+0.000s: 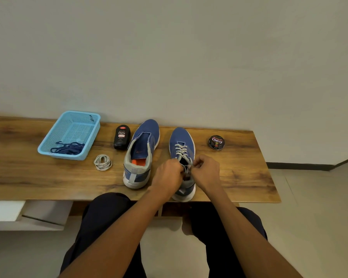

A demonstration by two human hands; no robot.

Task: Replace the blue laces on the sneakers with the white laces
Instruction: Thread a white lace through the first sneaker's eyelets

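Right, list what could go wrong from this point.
Both hands, left hand and right hand, pinch the white lace ends at the right sneaker, whose heel overhangs the table edge; a tug might tip it off. The coiled white lace could get knocked aside.

Two bare forearms, reaching from the near edge toward the far side and converging at the middle of the scene. Left hand (167, 176) with back turned up, fingers curled inward toward the right, tips hidden behind the knuckles. Right hand (205, 172) just beside it, nearly touching, also back up, fingers (197, 163) bent and pinched together at the far-left side of the hand. Both wrists roughly straight, slightly raised. Below the arms, two knees in dark trousers, spread apart to left and right.
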